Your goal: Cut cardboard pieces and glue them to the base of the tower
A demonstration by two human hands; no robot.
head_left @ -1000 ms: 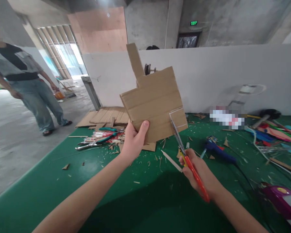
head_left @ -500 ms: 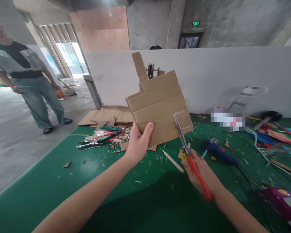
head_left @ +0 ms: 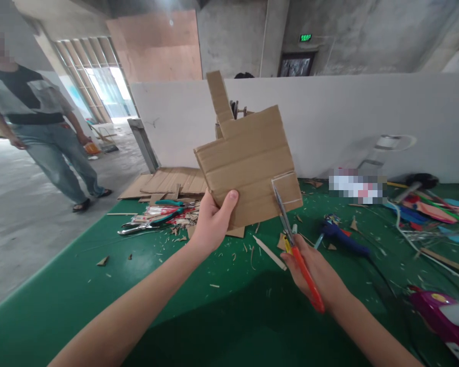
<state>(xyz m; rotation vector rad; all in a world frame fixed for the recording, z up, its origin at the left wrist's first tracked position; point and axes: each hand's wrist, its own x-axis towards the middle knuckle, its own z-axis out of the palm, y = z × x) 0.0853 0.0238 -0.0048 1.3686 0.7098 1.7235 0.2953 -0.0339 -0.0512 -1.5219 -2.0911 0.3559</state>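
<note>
Left hand [head_left: 213,223] gripping cardboard [head_left: 248,153] above worktop [head_left: 168,306]; right hand [head_left: 315,267] holding scissors [head_left: 306,280] at cardboard's lower edge; white-outlined corner [head_left: 289,189] isn't separating yet.

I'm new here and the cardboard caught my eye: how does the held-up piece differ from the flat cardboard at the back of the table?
The held piece is raised and tilted in the left hand; the flat cardboard lies low, at the back of the green table. White lines mark one corner of the held piece; none show on the flat cardboard. Both are brown with ridge-like lines.
</note>
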